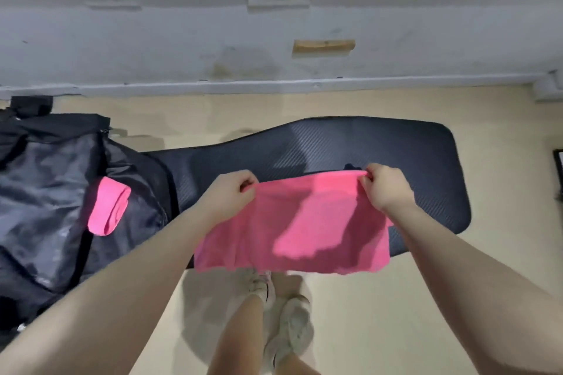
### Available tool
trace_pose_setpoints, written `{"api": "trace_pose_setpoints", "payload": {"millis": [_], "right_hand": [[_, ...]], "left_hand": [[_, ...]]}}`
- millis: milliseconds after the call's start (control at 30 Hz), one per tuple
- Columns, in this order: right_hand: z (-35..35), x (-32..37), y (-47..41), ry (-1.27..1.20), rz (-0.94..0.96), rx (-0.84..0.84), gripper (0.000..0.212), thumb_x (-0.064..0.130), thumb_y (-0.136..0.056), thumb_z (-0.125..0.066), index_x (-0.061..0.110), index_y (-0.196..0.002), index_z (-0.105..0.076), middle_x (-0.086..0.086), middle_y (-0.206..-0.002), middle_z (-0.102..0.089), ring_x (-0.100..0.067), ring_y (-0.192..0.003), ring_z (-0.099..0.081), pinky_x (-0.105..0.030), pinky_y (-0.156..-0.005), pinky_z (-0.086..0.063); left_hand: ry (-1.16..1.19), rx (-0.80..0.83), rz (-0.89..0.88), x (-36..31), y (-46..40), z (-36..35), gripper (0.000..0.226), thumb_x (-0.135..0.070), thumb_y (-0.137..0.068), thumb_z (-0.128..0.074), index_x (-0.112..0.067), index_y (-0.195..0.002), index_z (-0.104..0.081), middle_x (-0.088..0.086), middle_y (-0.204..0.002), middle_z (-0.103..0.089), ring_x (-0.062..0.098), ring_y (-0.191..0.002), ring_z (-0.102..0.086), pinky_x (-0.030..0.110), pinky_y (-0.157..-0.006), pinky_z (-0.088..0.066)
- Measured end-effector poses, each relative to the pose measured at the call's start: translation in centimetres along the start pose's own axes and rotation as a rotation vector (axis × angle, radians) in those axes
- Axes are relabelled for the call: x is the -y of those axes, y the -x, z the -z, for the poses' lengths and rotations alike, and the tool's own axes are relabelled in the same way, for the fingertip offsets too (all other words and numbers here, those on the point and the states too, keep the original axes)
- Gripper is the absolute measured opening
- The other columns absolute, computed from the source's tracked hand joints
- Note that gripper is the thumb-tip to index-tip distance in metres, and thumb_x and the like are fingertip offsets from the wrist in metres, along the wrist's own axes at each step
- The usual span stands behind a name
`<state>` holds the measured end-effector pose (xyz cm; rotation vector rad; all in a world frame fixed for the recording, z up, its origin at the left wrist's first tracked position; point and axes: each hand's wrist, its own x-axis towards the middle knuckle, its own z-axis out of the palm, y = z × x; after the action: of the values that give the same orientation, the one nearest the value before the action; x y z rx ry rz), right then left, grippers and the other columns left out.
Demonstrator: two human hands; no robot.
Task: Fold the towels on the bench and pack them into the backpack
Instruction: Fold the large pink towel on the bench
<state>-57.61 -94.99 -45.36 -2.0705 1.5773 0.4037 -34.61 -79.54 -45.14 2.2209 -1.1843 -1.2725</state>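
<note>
Meanwhile each hand, left hand (229,192) and right hand (384,187), pinches the pink towel (292,231) over the bench (420,155), beside the backpack (45,192).

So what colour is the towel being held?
Pink towel, clearest in the head view.

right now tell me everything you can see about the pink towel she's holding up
The large bright pink terry-cloth towel looks soft and slightly fuzzy. It hangs spread wide in front of the dark padded bench, its lower edge loose and wavy. The left hand and right hand each pinch a top corner with curled fingers, keeping the top edge stretched. Shadows fall across its middle. Whether it touches the bench is unclear.
</note>
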Motion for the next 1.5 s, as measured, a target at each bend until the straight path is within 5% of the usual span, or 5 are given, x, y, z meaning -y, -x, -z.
{"api": "trace_pose_setpoints", "payload": {"millis": [233, 433, 833, 1233, 1500], "right_hand": [[-3.1, 1.0, -7.1, 0.19, -0.078, -0.141, 0.031, 0.02, -0.093, -0.042, 0.009, -0.12, -0.053, -0.021, -0.121, -0.053, -0.039, -0.114, -0.044, -0.043, -0.092, -0.035], [-7.9, 8.3, -4.1, 0.145, 0.457, 0.003, 0.045, 0.02, -0.082, -0.059, 0.022, -0.126, -0.055, -0.015, -0.137, -0.046, -0.036, -0.128, -0.037, -0.047, -0.104, -0.027], [-12.0, 17.5, -5.0, 0.479, 0.724, 0.155, 0.018, 0.012, -0.086, -0.049, 0.011, -0.102, -0.058, -0.008, -0.106, -0.063, -0.029, -0.109, -0.047, -0.037, -0.091, -0.029], [-7.6, 19.3, -7.5, -0.022, 0.587, 0.059, 0.034, 0.008, -0.086, -0.051, 0.005, -0.12, -0.051, -0.018, -0.122, -0.051, -0.039, -0.103, -0.055, -0.043, -0.081, -0.045], [-4.0, 1.5, -5.1, 0.098, 0.184, 0.011, 0.031, 0.019, -0.093, -0.046, 0.004, -0.119, -0.053, -0.019, -0.127, -0.05, -0.038, -0.113, -0.047, -0.044, -0.095, -0.038]], "left_hand": [[0.08, -0.05, -0.087, 1.1, -6.9, -1.1, 0.024, -0.008, -0.089, -0.051, -0.012, -0.111, -0.058, -0.001, -0.094, -0.061, 0.014, -0.085, -0.055, 0.003, -0.069, -0.034], [-0.225, 0.01, 0.002, 6.9, -4.8, 0.6, 0.048, 0.005, -0.082, -0.041, -0.012, -0.125, -0.053, 0.005, -0.131, -0.052, 0.025, -0.123, -0.042, 0.04, -0.103, -0.035], [-0.527, -0.094, 0.194, 10.6, -3.9, 1.9, 0.015, -0.021, -0.095, -0.042, -0.011, -0.102, -0.051, 0.005, -0.105, -0.056, 0.026, -0.098, -0.051, 0.033, -0.07, -0.035], [-0.427, -0.488, 0.158, 8.1, -6.1, 5.9, 0.049, -0.006, -0.082, -0.055, -0.001, -0.129, -0.043, 0.021, -0.129, -0.047, 0.039, -0.115, -0.045, 0.048, -0.09, -0.039], [-0.371, -0.168, -0.22, 0.7, -4.9, -6.4, 0.015, -0.01, -0.072, -0.045, -0.003, -0.072, -0.059, 0.014, -0.078, -0.057, 0.033, -0.066, -0.058, 0.038, -0.052, -0.048]]}}
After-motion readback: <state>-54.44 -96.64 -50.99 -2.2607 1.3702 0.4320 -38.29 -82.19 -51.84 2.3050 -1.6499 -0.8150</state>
